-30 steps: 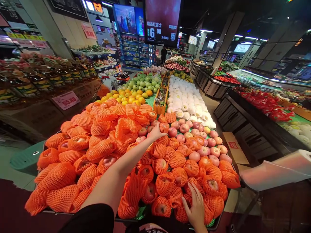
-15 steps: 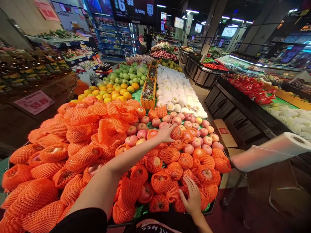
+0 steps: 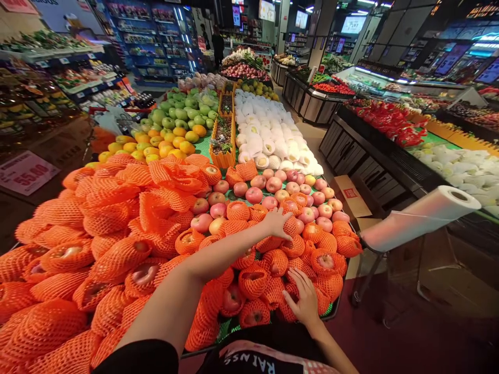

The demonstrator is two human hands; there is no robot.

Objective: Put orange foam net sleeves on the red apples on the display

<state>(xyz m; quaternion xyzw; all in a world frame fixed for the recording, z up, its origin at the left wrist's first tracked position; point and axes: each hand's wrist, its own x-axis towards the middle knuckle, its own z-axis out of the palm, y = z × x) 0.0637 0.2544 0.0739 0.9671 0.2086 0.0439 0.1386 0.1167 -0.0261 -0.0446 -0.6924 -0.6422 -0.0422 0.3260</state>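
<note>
My left hand (image 3: 276, 223) stretches out over the middle of the fruit pile, fingers curved round an apple in an orange foam net (image 3: 290, 226). That apple is low among other netted apples; whether it touches them I cannot tell. Nearer to me, my right hand (image 3: 304, 297) lies with its fingers extended on netted apples by the front right edge, holding nothing visible. Just past the left hand, bare red apples (image 3: 254, 195) sit on the green mat. A large heap of netted fruit (image 3: 105, 208) fills the left side.
A plastic bag roll (image 3: 421, 218) on a stand is at the right, near an open cardboard box (image 3: 353, 196). Behind the apples are a planter box (image 3: 223, 140), white-netted fruit (image 3: 273, 130), yellow fruit (image 3: 152, 145) and green fruit (image 3: 183, 111). A person (image 3: 218, 48) stands far back.
My left hand has moved right and closer to me over the pile, carrying the netted apple with it. The right hand stays about where it was. The whole view has shifted slightly.
</note>
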